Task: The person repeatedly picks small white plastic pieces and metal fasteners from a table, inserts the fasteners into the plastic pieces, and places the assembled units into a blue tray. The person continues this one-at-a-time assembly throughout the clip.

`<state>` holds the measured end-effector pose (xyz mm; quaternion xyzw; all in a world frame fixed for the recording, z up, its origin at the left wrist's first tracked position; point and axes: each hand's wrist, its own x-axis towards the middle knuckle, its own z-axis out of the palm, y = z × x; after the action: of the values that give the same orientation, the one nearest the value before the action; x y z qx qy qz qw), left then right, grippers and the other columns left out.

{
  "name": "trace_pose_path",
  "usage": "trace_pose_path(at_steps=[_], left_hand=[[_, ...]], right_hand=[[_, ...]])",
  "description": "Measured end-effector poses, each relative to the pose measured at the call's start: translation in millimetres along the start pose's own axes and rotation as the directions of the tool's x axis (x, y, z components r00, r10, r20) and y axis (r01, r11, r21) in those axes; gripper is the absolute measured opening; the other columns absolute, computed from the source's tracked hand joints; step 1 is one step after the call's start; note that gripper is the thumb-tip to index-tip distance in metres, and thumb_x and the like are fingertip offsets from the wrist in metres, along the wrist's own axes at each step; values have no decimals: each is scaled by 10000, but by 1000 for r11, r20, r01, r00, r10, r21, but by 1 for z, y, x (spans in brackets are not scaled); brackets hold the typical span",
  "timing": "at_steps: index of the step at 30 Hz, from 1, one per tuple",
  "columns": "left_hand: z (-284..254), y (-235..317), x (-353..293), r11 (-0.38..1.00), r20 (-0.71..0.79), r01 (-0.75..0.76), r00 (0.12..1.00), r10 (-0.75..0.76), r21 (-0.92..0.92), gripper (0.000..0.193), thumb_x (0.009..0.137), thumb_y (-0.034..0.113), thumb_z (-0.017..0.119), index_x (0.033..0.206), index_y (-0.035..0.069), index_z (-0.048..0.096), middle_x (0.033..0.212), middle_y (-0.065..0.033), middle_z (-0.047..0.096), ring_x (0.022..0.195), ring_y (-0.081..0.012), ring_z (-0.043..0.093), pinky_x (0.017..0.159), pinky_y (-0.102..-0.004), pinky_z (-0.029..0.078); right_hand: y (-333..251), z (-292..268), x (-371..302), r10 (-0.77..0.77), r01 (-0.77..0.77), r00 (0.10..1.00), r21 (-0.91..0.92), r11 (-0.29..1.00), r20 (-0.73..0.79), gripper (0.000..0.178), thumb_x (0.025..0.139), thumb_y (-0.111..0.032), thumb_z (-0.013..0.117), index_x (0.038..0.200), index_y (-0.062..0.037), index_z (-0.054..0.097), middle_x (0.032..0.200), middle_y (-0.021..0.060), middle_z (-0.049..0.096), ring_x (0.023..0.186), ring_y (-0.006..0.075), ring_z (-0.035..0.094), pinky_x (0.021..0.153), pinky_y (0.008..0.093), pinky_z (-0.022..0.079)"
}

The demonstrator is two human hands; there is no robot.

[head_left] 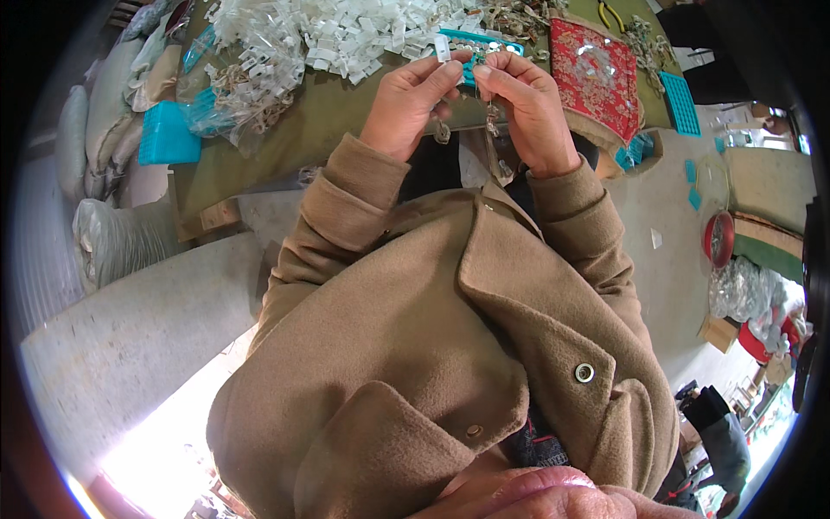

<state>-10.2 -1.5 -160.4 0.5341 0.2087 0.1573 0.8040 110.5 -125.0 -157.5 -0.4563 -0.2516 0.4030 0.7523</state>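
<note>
My left hand (405, 102) is closed in a pinch, with a small white plastic tag (443, 48) standing up from thumb and forefinger. Below its curled fingers dangles a small metallic pendant (443, 133). My right hand (531, 105) pinches the upper end of a thin hanging strand (491, 123) with shiny metallic pieces on it. Both hands are close together over the table's near edge, their fingertips almost meeting. Just behind them lies a turquoise plastic tray (510, 45), partly hidden by my fingers. What joins the tag and the strand is too small to tell.
White plastic tags (346, 39) are heaped across the table, beside a clear bag (246, 86) of similar pieces. A turquoise basket (169, 134) is at the left edge. To the right lie a red patterned cloth (595, 78), yellow-handled pliers (611, 16) and another turquoise tray (679, 104).
</note>
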Motion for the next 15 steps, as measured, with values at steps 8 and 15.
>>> trace_pose_path(at_steps=[8, 15], left_hand=[[9, -8, 3, 990, -105, -138, 984, 142, 42, 329, 910, 170, 685, 1198, 28, 617, 974, -2, 656, 833, -64, 611, 643, -210, 490], [1, -3, 2, 998, -121, -58, 991, 60, 23, 324, 914, 117, 661, 1220, 23, 615, 1048, -35, 679, 924, -104, 652, 690, -223, 525]], right_hand=[[13, -1, 3, 132, -129, 991, 146, 981, -12, 48, 882, -85, 640, 852, -47, 633, 765, -27, 568, 694, 64, 493, 673, 215, 370], [21, -3, 6, 60, -60, 998, -38, 997, -25, 98, 933, -102, 605, 953, -12, 636, 844, 1, 608, 759, 76, 529, 730, 222, 421]])
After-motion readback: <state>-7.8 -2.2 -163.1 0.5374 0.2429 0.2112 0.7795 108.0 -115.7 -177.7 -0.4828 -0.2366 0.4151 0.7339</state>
